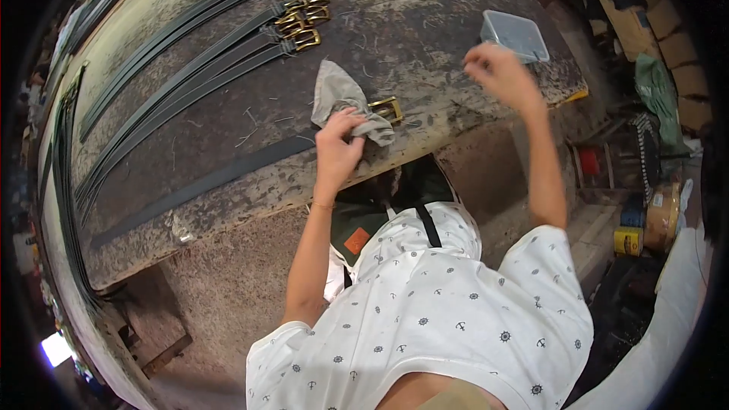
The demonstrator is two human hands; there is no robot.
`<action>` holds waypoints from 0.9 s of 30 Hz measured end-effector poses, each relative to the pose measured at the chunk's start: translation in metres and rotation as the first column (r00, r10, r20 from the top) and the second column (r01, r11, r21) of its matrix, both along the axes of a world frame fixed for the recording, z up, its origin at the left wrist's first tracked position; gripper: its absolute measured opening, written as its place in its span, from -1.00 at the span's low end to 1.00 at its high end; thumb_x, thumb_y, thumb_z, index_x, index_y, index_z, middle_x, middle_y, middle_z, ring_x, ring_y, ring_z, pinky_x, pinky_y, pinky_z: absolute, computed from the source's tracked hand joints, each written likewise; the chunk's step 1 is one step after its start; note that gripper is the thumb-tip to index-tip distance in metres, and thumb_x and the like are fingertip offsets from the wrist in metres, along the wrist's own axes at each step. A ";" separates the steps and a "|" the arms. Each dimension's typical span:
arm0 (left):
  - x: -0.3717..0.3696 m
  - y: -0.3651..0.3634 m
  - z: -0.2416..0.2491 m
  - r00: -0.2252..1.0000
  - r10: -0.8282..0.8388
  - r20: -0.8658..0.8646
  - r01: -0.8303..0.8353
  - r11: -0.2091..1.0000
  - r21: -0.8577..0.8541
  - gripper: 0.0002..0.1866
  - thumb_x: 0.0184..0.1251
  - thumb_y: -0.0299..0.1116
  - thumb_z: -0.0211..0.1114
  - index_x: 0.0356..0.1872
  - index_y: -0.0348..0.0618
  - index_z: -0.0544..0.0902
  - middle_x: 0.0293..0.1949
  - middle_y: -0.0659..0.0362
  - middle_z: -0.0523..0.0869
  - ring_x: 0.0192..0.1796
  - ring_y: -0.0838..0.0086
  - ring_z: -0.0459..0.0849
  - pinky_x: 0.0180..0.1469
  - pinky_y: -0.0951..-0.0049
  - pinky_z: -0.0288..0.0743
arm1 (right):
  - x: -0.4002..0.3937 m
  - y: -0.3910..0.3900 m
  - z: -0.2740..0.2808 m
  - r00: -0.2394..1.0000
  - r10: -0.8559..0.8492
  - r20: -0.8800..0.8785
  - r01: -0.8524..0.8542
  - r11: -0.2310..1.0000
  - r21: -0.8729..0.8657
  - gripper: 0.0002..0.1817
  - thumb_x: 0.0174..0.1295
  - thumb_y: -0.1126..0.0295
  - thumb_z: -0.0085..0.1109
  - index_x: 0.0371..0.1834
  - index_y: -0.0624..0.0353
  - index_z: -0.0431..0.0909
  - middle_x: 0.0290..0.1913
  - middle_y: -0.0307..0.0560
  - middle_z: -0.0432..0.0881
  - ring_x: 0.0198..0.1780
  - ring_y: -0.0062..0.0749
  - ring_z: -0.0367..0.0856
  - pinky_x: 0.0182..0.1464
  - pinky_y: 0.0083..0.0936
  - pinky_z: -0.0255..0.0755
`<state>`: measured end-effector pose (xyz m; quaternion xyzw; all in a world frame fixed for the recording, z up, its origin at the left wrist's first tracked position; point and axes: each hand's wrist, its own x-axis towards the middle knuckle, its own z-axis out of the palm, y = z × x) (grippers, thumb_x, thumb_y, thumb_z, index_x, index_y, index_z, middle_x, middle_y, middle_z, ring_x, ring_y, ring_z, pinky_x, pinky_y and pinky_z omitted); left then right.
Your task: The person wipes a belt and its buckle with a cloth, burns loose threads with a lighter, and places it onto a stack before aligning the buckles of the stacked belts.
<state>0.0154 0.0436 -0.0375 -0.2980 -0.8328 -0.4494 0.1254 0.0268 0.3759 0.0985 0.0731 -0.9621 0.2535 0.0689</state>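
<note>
My left hand (339, 146) is closed on a crumpled grey cloth (336, 89), pressing it onto a dark belt (228, 172) laid along the table's near edge. The belt's gold buckle (389, 109) sticks out to the right of the cloth. Raised over the table on the right, my right hand (503, 80) is slightly blurred, with its fingers curled together in a pinch. I cannot tell what is between those fingertips. Just behind that hand stands a clear plastic box (516, 29), partly covered by it in this view.
More dark belts (190, 68) with gold buckles (300, 19) lie across the back left of the worn table (425, 30). Further straps (64, 175) hang over its left edge. Loose thread bits (247, 133) are scattered about. A yellow tin (628, 241) stands low on the right.
</note>
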 end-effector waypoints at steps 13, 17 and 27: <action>0.001 -0.049 0.036 0.995 0.091 -0.045 -0.097 0.981 -0.169 -0.55 0.20 -0.45 0.36 0.15 -0.25 0.58 0.17 -0.06 0.60 0.27 -0.01 0.52 0.34 0.11 0.35 | 0.016 -0.135 -0.118 0.958 0.178 -0.227 -0.202 0.975 -0.088 -0.48 0.21 0.27 0.38 0.25 0.07 0.55 0.30 -0.08 0.49 0.33 -0.05 0.39 0.32 -0.11 0.34; 0.011 -0.012 0.019 0.991 0.041 -0.128 -0.080 0.948 -0.309 -0.53 0.23 -0.42 0.36 0.20 -0.22 0.57 0.13 0.05 0.59 0.22 0.15 0.51 0.28 0.11 0.32 | 0.012 -0.133 -0.126 0.952 0.216 -0.215 -0.229 0.973 -0.034 -0.53 0.21 0.25 0.39 0.20 0.03 0.61 0.23 -0.14 0.56 0.30 -0.14 0.44 0.32 -0.16 0.31; -0.014 -0.022 0.035 0.994 -0.080 0.079 0.099 0.959 -0.265 -0.80 0.28 -0.44 0.33 -0.09 -0.15 0.75 -0.23 0.13 0.74 -0.12 0.21 0.65 -0.07 0.27 0.50 | 0.013 -0.128 -0.123 0.984 0.105 -0.145 -0.162 0.867 -0.470 -0.80 0.35 0.37 0.25 -0.21 0.32 0.70 -0.31 -0.01 0.73 -0.28 -0.23 0.69 -0.20 -0.44 0.53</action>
